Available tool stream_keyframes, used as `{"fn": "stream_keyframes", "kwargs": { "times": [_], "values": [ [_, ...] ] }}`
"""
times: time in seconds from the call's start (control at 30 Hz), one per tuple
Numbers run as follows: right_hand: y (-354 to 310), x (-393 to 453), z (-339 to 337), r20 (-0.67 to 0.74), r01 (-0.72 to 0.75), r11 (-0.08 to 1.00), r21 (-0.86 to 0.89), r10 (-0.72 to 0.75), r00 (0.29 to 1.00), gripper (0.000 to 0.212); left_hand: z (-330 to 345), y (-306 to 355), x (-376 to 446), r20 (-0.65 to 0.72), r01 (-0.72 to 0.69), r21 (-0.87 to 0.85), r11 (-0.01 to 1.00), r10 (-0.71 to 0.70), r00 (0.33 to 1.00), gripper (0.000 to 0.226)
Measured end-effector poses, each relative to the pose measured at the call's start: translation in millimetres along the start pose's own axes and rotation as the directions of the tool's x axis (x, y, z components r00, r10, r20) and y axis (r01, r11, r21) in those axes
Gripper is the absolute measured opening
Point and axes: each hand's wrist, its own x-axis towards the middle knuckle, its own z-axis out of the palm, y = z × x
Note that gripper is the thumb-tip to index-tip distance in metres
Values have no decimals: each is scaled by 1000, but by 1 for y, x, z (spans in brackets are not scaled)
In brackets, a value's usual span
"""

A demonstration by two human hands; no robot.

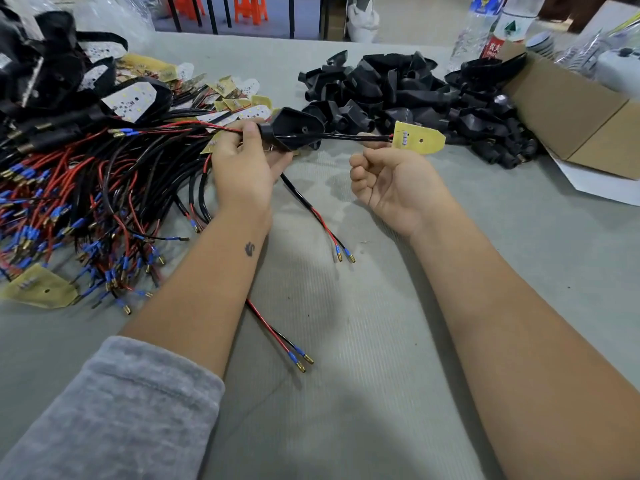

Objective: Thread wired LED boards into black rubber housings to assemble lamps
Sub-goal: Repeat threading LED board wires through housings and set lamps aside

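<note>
left hand (242,161): fingers curled round the black rubber housing (294,133)
right hand (388,181): looks like it's pinching the cable (349,137) beside the LED board (420,138)
step: cable's through, board well outside
next: pull the board in to seat it

A broad worktable (346,375) covered in pale grey ribbed cloth fills the view under soft, even light. Beyond the worktable's far edge lies a grey floor, where orange plastic stools (251,8) stand behind dark metal legs (211,13), with a white sack (363,19) to their right.
</note>
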Motion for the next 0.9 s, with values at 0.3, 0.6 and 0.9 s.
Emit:
{"fn": "stream_keyframes", "kwargs": {
  "times": [0.3,0.6,0.9],
  "values": [
    [-2,1,-3,-24,37,979,199,-32,999,13,-6,1,5,-72,2,-48,999,-5,997,22],
    [-3,2,-5,-18,114,949,295,-114,993,29,-4,4,2,-20,39,-14,999,-39,999,29],
    [5,4,1,-57,107,994,-24,-108,993,13,-10,4,9,-12,134,-127,983,-137,991,26]
  ]
}}
